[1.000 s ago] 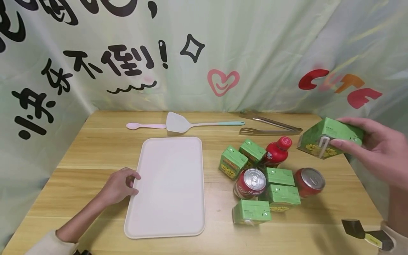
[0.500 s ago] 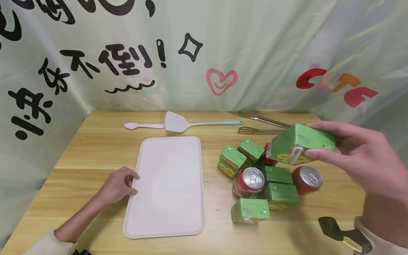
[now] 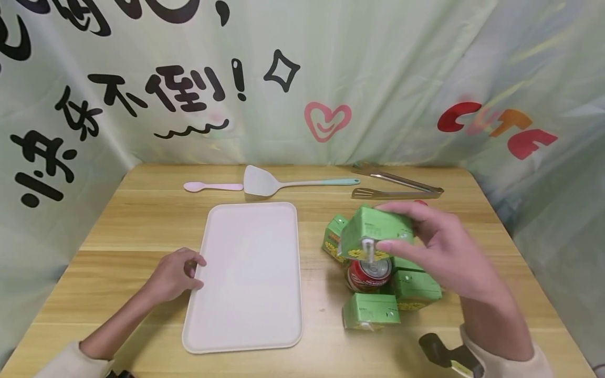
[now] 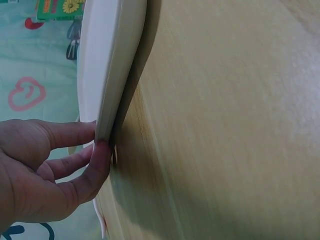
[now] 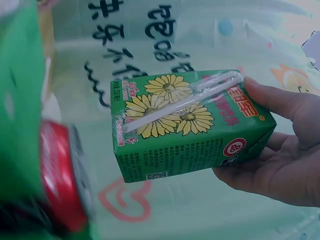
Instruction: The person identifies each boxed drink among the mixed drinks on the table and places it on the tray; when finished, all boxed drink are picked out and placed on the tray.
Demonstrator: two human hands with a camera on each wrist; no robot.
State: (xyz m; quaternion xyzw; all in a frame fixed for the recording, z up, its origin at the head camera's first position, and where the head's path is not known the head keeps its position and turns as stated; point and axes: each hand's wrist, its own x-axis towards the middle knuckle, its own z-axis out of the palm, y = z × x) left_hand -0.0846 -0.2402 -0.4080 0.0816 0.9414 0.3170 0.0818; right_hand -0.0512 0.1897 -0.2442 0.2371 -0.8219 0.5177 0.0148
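Note:
My right hand [image 3: 446,252] grips a green drink carton [image 3: 375,231] above the group of drinks, its thumb on the near side. In the right wrist view the carton [image 5: 190,122] shows yellow flowers and a wrapped straw. At the left long edge of a white tray [image 3: 246,283], my left hand [image 3: 172,275] pinches the rim; the left wrist view shows thumb and fingers on either side of the tray's edge [image 4: 112,75]. Below the held carton stands a red can [image 3: 366,277], partly covered. Another green carton [image 3: 371,312] lies nearer me.
More green cartons [image 3: 418,289] stand under and beside my right hand. A red bottle cap [image 3: 420,202] peeks out behind it. Along the back lie a pink spoon [image 3: 212,186], a pale spatula [image 3: 262,182], metal tongs [image 3: 402,181] and a slotted tool [image 3: 368,193]. A printed curtain [image 3: 378,79] hangs behind.
My right hand has carried the green carton leftward from the table's right side to above the red can. The left hand and tray have stayed put.

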